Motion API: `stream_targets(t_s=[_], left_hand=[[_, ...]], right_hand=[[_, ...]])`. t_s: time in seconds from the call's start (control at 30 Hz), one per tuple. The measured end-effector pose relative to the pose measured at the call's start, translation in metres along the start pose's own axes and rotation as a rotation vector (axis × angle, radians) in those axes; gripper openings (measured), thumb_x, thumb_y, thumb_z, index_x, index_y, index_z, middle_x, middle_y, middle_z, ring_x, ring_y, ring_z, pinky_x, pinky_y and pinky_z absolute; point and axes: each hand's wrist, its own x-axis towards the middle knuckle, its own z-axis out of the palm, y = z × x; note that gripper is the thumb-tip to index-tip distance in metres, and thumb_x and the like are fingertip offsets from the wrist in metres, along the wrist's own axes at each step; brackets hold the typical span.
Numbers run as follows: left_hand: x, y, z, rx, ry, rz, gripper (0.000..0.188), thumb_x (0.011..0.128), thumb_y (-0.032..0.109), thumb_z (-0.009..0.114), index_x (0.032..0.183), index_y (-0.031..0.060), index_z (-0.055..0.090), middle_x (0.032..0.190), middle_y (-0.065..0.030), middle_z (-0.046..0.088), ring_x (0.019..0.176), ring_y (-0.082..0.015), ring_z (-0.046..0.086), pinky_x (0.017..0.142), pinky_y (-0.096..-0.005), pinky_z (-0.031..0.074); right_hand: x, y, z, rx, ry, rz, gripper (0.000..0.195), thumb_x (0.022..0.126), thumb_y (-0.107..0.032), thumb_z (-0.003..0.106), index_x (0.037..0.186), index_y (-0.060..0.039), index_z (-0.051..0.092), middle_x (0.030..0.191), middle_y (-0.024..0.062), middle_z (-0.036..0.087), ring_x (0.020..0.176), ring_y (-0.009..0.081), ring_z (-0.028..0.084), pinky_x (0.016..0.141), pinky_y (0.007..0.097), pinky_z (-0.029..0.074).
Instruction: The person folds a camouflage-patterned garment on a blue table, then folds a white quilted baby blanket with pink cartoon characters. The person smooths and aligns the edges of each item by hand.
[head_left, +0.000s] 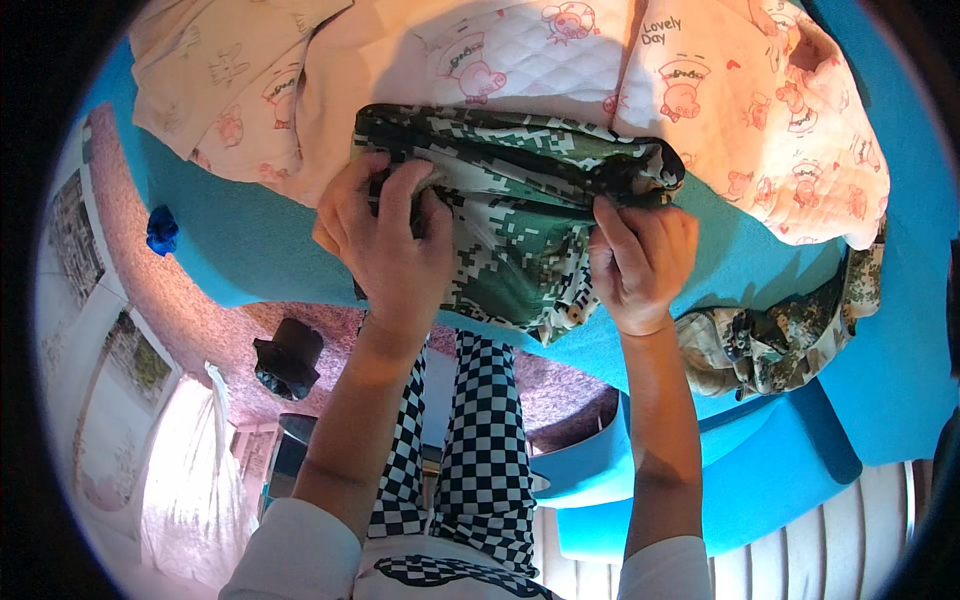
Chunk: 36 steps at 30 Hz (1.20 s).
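A green, white and black digital-camouflage garment (517, 240) lies bunched in front of me on a blue upholstered surface (247, 240). My left hand (394, 232) has its curled fingers in the fabric at the garment's left side. At the right side my right hand (641, 251) pinches an edge of the same cloth between thumb and fingers. Between my hands the upper part is gathered in folds, and a rolled end (656, 169) sits just above my right hand. Which kind of garment it is cannot be told.
Quilted pale clothing with pink cartoon-pig prints (487, 67) spreads across the far side. More camouflage clothing (772, 349) lies crumpled at the right. A small dark blue item (162, 230) rests near the left edge. On the pink carpet (217, 330) stands a dark bin-like container (291, 356).
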Motion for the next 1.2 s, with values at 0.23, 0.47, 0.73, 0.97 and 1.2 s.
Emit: stream_targets(t_s=[0.23,0.47,0.73,0.97,1.2], left_hand=[[-0.015,-0.011,-0.007,-0.125,0.043,0.099,0.033,0.078,0.008,0.071,0.11,0.0167,0.065,0.127,-0.007,0.053,0.119,-0.0273,0.047,0.098,-0.0444,0.031],[-0.074,0.032,0.002,-0.15,-0.489,0.316,0.051,0.095,0.038,0.059,0.139,0.0151,0.053,0.162,-0.0106,0.026,0.151,-0.0335,0.017,0.116,-0.0606,0.017],[-0.067,0.026,-0.012,-0.198,-0.65,0.502,0.046,0.092,0.036,0.064,0.13,0.0109,0.059,0.158,-0.0158,0.03,0.147,-0.0366,0.025,0.115,-0.0616,0.017],[0.004,-0.034,-0.026,-0.452,-0.241,-0.276,0.058,0.085,0.021,0.077,0.131,0.0012,0.047,0.13,-0.0213,0.049,0.12,-0.0313,0.051,0.102,-0.0461,0.039],[0.022,-0.034,-0.037,-0.644,-0.655,-0.448,0.051,0.078,0.012,0.082,0.119,-0.0002,0.055,0.099,-0.0119,0.069,0.085,-0.0221,0.068,0.078,-0.0357,0.055]], right_hand=[[-0.001,-0.009,-0.007,-0.042,-0.052,0.109,0.039,0.066,-0.004,0.07,0.104,-0.0099,0.073,0.088,0.0031,0.061,0.075,0.0236,0.055,0.071,0.0398,0.04],[-0.022,-0.075,-0.019,0.11,-0.143,0.168,0.041,0.073,-0.013,0.066,0.114,-0.009,0.071,0.112,0.0082,0.062,0.101,0.0264,0.058,0.086,0.0434,0.041],[-0.034,-0.07,-0.015,0.015,-0.23,0.307,0.04,0.083,-0.009,0.066,0.123,-0.0041,0.064,0.127,0.0163,0.057,0.118,0.0334,0.054,0.1,0.0462,0.038],[0.012,-0.044,-0.009,0.262,0.183,1.137,0.061,0.078,-0.016,0.083,0.128,0.0008,0.052,0.134,0.021,0.047,0.104,0.0262,0.056,0.088,0.0364,0.047],[0.006,-0.053,-0.019,0.775,0.02,1.26,0.029,0.083,-0.005,0.077,0.109,0.0004,0.064,0.096,0.0015,0.07,0.082,0.0085,0.061,0.076,0.0245,0.05]])
